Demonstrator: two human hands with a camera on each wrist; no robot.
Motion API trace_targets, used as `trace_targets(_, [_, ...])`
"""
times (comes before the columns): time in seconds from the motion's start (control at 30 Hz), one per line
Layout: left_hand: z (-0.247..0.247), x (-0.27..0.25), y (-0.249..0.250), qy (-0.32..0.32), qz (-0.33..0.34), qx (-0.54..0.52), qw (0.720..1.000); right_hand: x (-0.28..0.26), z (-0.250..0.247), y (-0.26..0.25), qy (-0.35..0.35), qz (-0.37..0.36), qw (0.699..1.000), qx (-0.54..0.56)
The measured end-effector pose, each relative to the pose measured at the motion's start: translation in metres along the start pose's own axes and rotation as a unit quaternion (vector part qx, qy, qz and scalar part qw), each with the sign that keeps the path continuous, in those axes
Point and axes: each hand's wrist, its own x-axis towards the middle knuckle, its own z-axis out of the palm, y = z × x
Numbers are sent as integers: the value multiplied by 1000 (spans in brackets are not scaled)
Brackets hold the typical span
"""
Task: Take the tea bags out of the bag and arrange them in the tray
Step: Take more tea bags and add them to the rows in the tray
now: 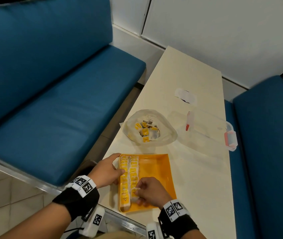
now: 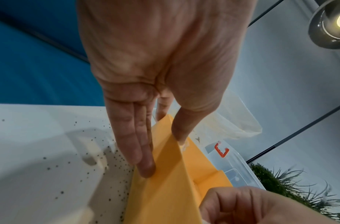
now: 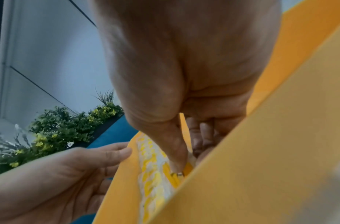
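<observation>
A cream tabletop [image 1: 185, 75] carries an orange tray [image 1: 161, 171] at lower centre, a plastic bag [image 1: 166, 135] above it, and a clear lidded box [image 1: 209, 131] at right.

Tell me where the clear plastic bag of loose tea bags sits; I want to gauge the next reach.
In the head view, the clear plastic bag lies open on the cream table, just beyond the orange tray, left of the clear plastic container.

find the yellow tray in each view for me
Head: yellow tray low centre, on the table's near edge.
Left wrist: lower centre-right, its outer wall under the left hand.
Right wrist: fills the right half, running down to lower centre.
Shared landmark: the left hand on the tray's left wall shows in all three.
</observation>
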Motion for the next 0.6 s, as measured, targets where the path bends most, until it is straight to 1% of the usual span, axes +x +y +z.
trace_targets(0.2, [-1,2,-3,-3,2,-5,1000,6,12,-4,41,3,999,-4])
trace_targets(0.33, [-1,-1,0,3,15,-19,1000,8,14,-7,84,1,996,-32])
trace_targets(0.4, [-2,-2,0,0,21,-13,1000,5,15,-11,91,4,995,-42])
trace_targets(0.43, [-3,-2,0,-4,20,2,1000,4,15,-11,91,3,995,-46])
trace_targets(0.5, [-10,-1,2,-2,16,77,997,-4,6,-19,98,2,994,-53])
trace_targets(0.53, [-15,1,6,16,15,123,992,-10,-3,-25,113,2,993,-44])
trace_targets(0.6, [-29,3,27,86,39,164,982,-23,-27,-41,177,-1,984,6])
